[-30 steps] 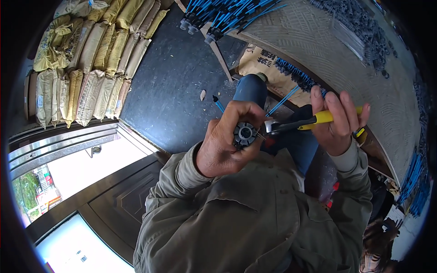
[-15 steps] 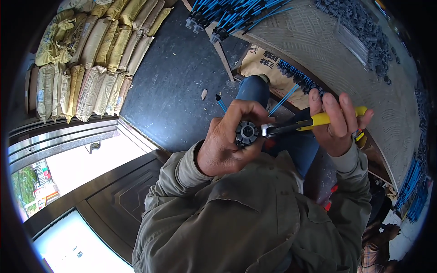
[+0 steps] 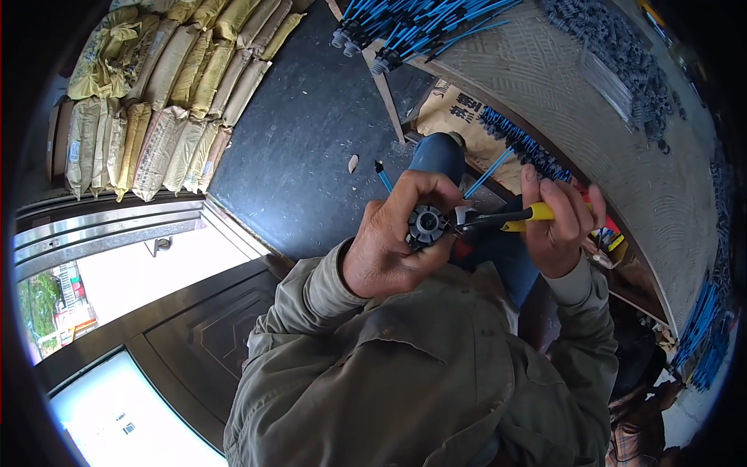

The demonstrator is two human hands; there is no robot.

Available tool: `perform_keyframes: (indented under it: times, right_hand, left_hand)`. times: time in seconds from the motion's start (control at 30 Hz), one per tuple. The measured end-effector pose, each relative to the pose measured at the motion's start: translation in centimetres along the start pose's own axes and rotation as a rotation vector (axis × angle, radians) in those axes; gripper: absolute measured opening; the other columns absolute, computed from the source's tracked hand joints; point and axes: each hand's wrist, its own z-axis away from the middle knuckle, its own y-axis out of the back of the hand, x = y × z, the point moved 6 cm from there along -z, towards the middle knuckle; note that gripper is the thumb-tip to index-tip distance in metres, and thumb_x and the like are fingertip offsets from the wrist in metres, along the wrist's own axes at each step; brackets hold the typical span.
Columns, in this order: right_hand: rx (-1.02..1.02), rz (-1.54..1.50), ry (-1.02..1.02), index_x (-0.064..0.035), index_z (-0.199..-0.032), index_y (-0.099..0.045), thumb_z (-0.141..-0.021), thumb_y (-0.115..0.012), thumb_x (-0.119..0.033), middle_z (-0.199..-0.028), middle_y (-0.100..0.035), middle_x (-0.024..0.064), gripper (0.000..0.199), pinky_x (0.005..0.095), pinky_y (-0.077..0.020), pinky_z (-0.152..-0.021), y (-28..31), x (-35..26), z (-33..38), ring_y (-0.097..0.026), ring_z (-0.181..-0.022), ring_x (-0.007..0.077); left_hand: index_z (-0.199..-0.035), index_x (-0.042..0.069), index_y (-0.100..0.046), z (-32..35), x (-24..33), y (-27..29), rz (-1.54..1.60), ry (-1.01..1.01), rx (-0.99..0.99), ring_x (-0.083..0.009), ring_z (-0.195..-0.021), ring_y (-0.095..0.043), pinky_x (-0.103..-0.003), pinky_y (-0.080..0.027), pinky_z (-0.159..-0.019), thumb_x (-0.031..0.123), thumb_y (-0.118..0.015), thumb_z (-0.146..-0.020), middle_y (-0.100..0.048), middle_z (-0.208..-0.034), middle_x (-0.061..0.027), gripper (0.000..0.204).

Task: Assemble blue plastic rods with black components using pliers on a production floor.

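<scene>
My left hand [image 3: 391, 237] is closed round a dark round part with a ring of notched segments [image 3: 426, 224], its face turned up toward me. Thin blue rods [image 3: 489, 173] stick out beyond that hand, and a dark-tipped end [image 3: 380, 168] shows on its other side; where they join the part is hidden. In my right hand [image 3: 562, 226] are yellow-handled cutting pliers [image 3: 517, 219], fingers wrapped over the grips. The jaws of the pliers touch or nearly touch the right edge of the round part; exact contact is too small to tell.
A curved table [image 3: 545, 86] at the right carries a bundle of blue rods [image 3: 436, 23] and heaped grey parts [image 3: 615, 54]. Under it lies a printed paper sack [image 3: 451, 109] with more blue-and-black pieces. Stacked sacks [image 3: 167, 70] stand far left. A brown door [image 3: 226, 335] is at lower left.
My right hand has come inward and slightly down, its fingers curling closer round the pliers' handles. The left hand keeps its hold on the round part. The whole view has shifted slightly.
</scene>
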Motion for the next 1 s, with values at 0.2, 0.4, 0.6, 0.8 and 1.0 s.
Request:
perform_keyframes:
  times: [0.2, 0.4, 0.6, 0.8, 1.0]
  right_hand:
    - [-0.306, -0.117, 0.116, -0.0061, -0.104, -0.048, -0.066, -0.074, -0.003, -0.102, -0.05, 0.0048, 0.046, 0.036, -0.0417, -0.083, 1.5, 1.0, -1.0, -0.051, -0.093, 0.0198]
    - [-1.062, -0.781, 0.135, -0.0042, -0.102, -0.041, -0.075, -0.065, -0.004, -0.109, -0.051, 0.0136, 0.036, 0.0357, -0.0464, -0.076, 3.8, 3.1, -2.2, -0.057, -0.089, 0.0228]
    - [-1.877, -1.646, -0.734, -0.0025, -0.099, -0.038, -0.082, -0.064, -0.014, -0.103, -0.055, 0.0129, 0.034, 0.027, -0.0481, -0.059, 2.5, 2.3, 3.0, -0.063, -0.076, 0.0156]
    - [-1.745, -2.049, -0.754, -0.001, -0.12, -0.029, -0.085, -0.062, -0.02, -0.097, -0.06, 0.0141, 0.052, 0.0271, -0.051, -0.061, 3.1, 1.1, 3.4, -0.063, -0.072, 0.0157]
    - [-0.629, -0.538, 0.096, 0.0006, -0.129, -0.03, -0.087, -0.06, -0.024, -0.093, -0.061, 0.0129, 0.057, 0.0252, -0.0501, -0.059, 6.2, 2.1, -1.1, -0.062, -0.062, 0.0176]
  left_hand:
    - [-0.116, -0.003, -0.036, 0.5, 0.2, 0.2, -0.034, -0.007, 0.01, -0.0212, -0.103, -0.059, -0.029, -0.047, -0.085, -0.007, -0.052, -0.074, -0.058, -0.1, -0.0125, 0.045]
    - [-0.12, -0.004, -0.04, 0.5, 0.5, -0.3, 0.042, -0.002, -0.09, -0.0175, -0.092, -0.062, -0.027, -0.047, -0.08, -0.003, -0.054, -0.067, -0.063, -0.094, -0.0121, 0.054]
    - [-0.113, 0.003, -0.057, -0.4, 1.2, -1.3, 0.094, -0.193, -0.241, -0.0169, -0.073, -0.061, -0.027, -0.046, -0.068, 0.006, -0.074, -0.066, -0.063, -0.082, -0.006, 0.05]
    - [-0.103, 0.003, -0.063, -0.5, 0.9, -1.7, 0.116, -0.339, -0.299, -0.0172, -0.068, -0.058, -0.029, -0.044, -0.065, 0.022, -0.083, -0.059, -0.064, -0.085, -0.0052, 0.052]
    - [-0.102, 0.004, -0.064, -0.8, 0.2, -0.8, 0.155, -0.287, -0.112, -0.0174, -0.068, -0.057, -0.031, -0.042, -0.063, 0.028, -0.083, -0.057, -0.064, -0.084, -0.0046, 0.054]
